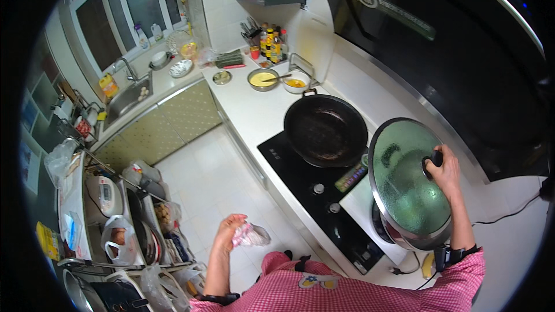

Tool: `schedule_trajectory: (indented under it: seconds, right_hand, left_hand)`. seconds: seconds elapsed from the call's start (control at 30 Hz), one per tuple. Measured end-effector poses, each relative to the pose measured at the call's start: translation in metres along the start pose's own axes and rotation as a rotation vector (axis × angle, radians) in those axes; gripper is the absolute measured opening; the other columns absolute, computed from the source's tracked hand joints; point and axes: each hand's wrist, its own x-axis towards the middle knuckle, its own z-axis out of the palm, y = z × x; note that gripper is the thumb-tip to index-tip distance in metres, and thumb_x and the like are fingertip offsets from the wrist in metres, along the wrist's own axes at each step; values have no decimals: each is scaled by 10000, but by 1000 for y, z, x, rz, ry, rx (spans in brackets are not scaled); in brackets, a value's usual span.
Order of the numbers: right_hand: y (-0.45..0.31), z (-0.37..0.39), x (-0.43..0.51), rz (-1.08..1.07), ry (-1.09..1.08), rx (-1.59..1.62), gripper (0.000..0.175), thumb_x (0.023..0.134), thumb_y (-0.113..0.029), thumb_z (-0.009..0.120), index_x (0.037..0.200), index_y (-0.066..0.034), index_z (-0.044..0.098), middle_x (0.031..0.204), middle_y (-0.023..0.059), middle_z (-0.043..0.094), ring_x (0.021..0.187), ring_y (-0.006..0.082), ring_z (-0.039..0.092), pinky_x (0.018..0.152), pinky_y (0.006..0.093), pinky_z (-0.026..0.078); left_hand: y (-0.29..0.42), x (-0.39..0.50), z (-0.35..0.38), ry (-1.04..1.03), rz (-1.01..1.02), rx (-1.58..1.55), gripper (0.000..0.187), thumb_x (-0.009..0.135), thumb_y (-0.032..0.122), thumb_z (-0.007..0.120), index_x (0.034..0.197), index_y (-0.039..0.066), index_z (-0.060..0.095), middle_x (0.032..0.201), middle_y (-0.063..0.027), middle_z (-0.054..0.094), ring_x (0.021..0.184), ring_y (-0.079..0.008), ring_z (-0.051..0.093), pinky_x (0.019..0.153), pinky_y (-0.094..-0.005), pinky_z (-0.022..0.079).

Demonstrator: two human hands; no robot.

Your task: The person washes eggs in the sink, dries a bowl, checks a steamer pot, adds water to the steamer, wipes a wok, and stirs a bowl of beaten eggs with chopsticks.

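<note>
My right hand (446, 171) grips the black knob of a glass lid (403, 186), which is wet with droplets inside and tilted over a steel pot (412, 240). Under the lid the pot's contents are mostly hidden. Over the floor, my left hand (230, 229) holds a crumpled pink and white cloth (251, 235). A black wok (326, 130), with nothing in it, sits on the black glass cooktop (299, 173). Beyond the wok stand a steel bowl of yellow mixture (262, 79) with a utensil across its rim and a white bowl (296, 83) with orange-yellow liquid.
A range hood (455, 52) slopes above the stove. Sauce bottles (273, 45) and a small dish (222, 78) stand on the far counter. The sink (130, 97) lies at the back left. A shelf rack with a rice cooker (104, 195) is at the left. A cable (507, 216) runs at right.
</note>
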Motion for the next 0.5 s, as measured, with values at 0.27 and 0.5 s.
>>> schedule_trajectory:
  seconds: [0.27,0.5]
  right_hand:
    - [-134,65,55,-185,-185,-62,437,666,-283,648,998,-19,547,886,177,579,834,341,586,724,428,458]
    - [-245,165,125,-116,-374,-152,470,682,-289,652,1060,-31,546,941,198,615,902,340,605,772,440,470]
  left_hand:
    - [19,2,-105,179,0,-92,132,880,73,532,951,3,619,822,-70,630,714,-155,608,654,-291,519]
    - [104,61,-211,266,118,-291,111,874,109,546,901,21,608,819,-61,628,733,-169,610,687,-307,522]
